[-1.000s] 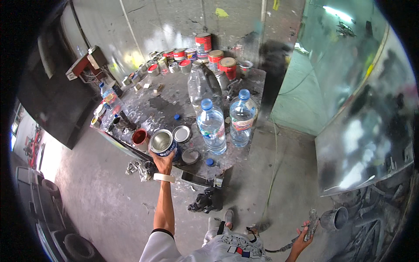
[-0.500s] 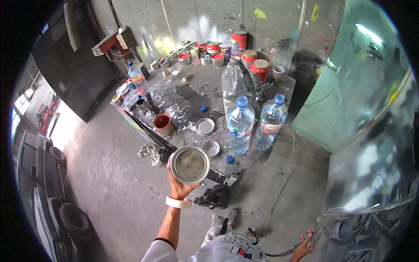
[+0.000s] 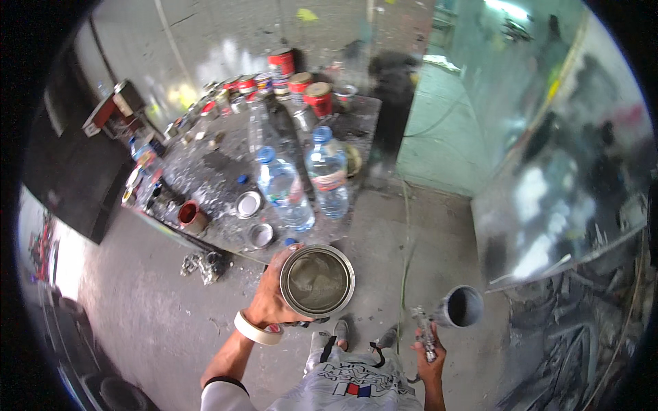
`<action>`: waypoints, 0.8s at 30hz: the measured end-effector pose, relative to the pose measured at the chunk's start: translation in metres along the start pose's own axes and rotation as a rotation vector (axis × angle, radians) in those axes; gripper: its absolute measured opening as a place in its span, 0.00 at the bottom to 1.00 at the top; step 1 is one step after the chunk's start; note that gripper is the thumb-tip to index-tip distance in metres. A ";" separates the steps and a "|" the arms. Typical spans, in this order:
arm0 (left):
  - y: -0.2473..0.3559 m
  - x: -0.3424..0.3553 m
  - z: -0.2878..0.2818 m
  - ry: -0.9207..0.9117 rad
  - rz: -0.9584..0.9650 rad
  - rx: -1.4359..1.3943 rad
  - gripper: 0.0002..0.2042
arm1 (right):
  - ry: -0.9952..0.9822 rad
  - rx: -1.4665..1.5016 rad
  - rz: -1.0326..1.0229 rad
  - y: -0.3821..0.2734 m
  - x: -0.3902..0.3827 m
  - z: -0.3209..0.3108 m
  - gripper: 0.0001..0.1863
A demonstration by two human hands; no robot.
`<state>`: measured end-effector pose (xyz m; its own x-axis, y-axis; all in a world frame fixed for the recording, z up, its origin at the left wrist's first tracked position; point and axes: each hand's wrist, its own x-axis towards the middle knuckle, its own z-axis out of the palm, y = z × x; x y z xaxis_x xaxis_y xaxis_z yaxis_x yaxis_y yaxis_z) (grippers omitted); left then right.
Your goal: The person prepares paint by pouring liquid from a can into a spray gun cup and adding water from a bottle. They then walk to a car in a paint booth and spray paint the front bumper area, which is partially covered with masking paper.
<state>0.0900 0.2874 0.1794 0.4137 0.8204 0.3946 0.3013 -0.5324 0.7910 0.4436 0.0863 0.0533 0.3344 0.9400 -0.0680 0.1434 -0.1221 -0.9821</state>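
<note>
Two hands are both occupied: the left grip is clamped round the side of an open can, at 6 o'clock in the view, its mouth facing up, presumably so the greyish contents stay level and visible. At 4 o'clock from the can, the right grip is closed about a spray gun, whose dark-mouthed cup also faces upward, likely to keep it ready for liquid. A pale tape roll rings the left wrist, perhaps worn there to spare the fingers. Beyond, toward 11 o'clock, spreads the stained counter; a silver lid and a shallow round lid lie near its front edge, probably for easy reach. Two blue-topped bottles stand upright past them, while red tins stand at 12 o'clock near the wall, seemingly out of the way.
</note>
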 end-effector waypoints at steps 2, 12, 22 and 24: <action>0.018 0.023 0.005 -0.137 0.054 0.035 0.60 | -0.018 -0.066 -0.079 0.000 -0.001 -0.006 0.31; 0.126 0.138 0.065 -0.450 0.475 0.392 0.56 | -0.082 -0.105 -0.166 -0.007 0.002 -0.041 0.29; 0.177 0.187 0.121 -0.595 0.591 0.499 0.52 | -0.047 -0.113 -0.263 -0.027 0.010 -0.063 0.27; 0.184 0.193 0.129 -0.602 0.623 0.503 0.51 | -0.031 -0.094 -0.280 -0.026 0.011 -0.064 0.26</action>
<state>0.3363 0.3211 0.3404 0.9455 0.1969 0.2593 0.1533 -0.9718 0.1792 0.5031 0.0797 0.0889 0.2418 0.9503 0.1962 0.3117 0.1154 -0.9431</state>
